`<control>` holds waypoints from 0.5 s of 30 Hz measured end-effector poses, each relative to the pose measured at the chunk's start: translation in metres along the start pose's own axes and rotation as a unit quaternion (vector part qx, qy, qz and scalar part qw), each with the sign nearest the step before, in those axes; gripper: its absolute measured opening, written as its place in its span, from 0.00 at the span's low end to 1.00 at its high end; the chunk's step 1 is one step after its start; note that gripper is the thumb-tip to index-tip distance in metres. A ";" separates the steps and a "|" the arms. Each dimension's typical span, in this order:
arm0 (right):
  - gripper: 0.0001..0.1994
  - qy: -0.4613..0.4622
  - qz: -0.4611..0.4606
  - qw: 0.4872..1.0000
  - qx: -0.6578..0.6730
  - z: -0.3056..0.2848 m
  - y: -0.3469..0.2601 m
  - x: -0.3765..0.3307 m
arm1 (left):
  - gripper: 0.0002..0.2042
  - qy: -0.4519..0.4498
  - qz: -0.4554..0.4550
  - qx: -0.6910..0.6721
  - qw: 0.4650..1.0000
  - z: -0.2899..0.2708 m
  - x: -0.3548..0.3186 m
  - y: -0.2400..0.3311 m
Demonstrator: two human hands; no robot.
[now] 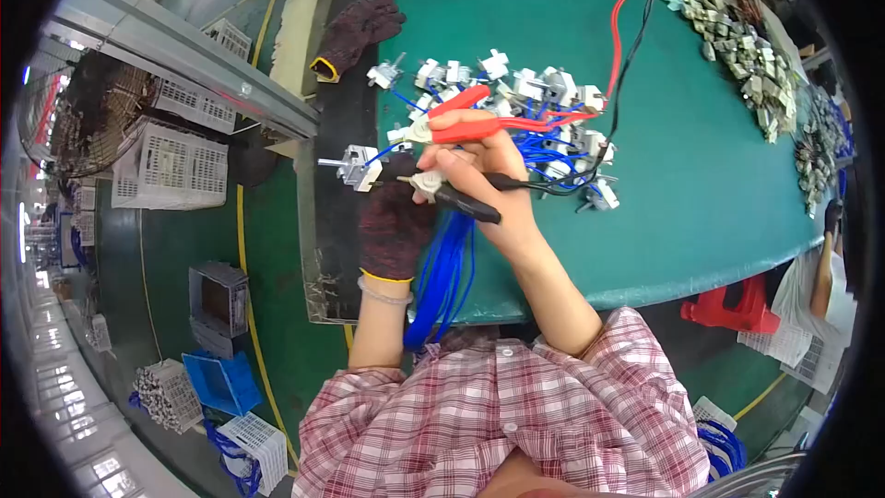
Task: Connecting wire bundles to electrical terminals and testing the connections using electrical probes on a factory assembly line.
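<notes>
My left hand [395,232], in a dark knit glove with a yellow edge, is closed at a small metal-and-white component with a shaft [358,168]; its fingertips are partly hidden. A blue wire runs from that component. My bare right hand [484,166] grips two test clips together: a red clip [466,131] above and a black clip [468,204] below, their pale tips pointing left toward the component. A bundle of blue wires [444,281] hangs over the table's front edge beside my left wrist. Several similar components [525,88] with blue wires lie just beyond my right hand.
The green-topped table [701,221] carries a loose dark glove [361,32] at the far left and a heap of small parts [742,46] at the far right. Red and black leads [616,46] cross from the back. Left of the table stands a metal post [184,46]; white crates [175,166] stand beyond.
</notes>
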State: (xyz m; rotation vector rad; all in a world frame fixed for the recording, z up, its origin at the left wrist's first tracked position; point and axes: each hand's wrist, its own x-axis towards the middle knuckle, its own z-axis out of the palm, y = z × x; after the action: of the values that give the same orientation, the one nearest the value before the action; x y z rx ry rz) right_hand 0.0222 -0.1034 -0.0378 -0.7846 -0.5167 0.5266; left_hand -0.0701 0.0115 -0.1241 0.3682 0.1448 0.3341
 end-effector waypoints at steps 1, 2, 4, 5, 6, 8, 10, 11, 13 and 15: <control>0.13 0.008 0.020 1.000 0.001 0.000 0.008 0.003 | 0.18 0.008 -0.028 -0.140 0.990 0.007 0.001 0.000; 0.13 0.007 0.021 1.000 0.004 -0.001 0.016 0.005 | 0.18 0.010 -0.026 -0.139 0.990 0.003 0.002 0.004; 0.12 -0.027 0.073 0.995 -0.070 -0.009 0.025 0.005 | 0.18 0.056 0.026 0.083 0.995 -0.005 0.000 0.012; 0.11 -0.026 0.102 0.991 -0.088 -0.011 0.024 0.003 | 0.18 0.073 -0.035 0.018 0.997 0.012 0.002 0.020; 0.11 -0.026 0.105 0.990 -0.087 -0.011 0.020 0.001 | 0.18 0.076 -0.033 0.017 0.996 0.021 0.000 0.028; 0.12 -0.009 0.074 0.996 -0.045 -0.010 0.012 0.000 | 0.17 0.117 -0.012 0.466 0.877 0.031 -0.010 0.041; 0.12 0.013 0.061 0.998 -0.018 -0.010 0.009 0.003 | 0.15 0.186 -0.014 0.524 0.831 0.048 -0.013 0.053; 0.12 0.013 0.074 0.997 -0.005 -0.017 0.008 0.004 | 0.14 0.239 0.033 0.608 0.757 0.058 -0.008 0.059; 0.12 0.025 0.077 0.997 0.009 -0.026 0.008 0.003 | 0.12 0.288 0.076 0.682 0.669 0.047 0.010 0.075; 0.13 0.011 0.063 0.996 0.066 -0.032 0.009 0.003 | 0.12 0.026 0.324 0.902 0.283 0.015 0.043 0.096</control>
State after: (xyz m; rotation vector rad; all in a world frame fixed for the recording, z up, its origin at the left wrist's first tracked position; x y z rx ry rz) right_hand 0.0417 -0.1132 -0.0629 -0.6983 -0.4085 0.6607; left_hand -0.0553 0.1061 -0.0772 2.8637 0.4110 0.9105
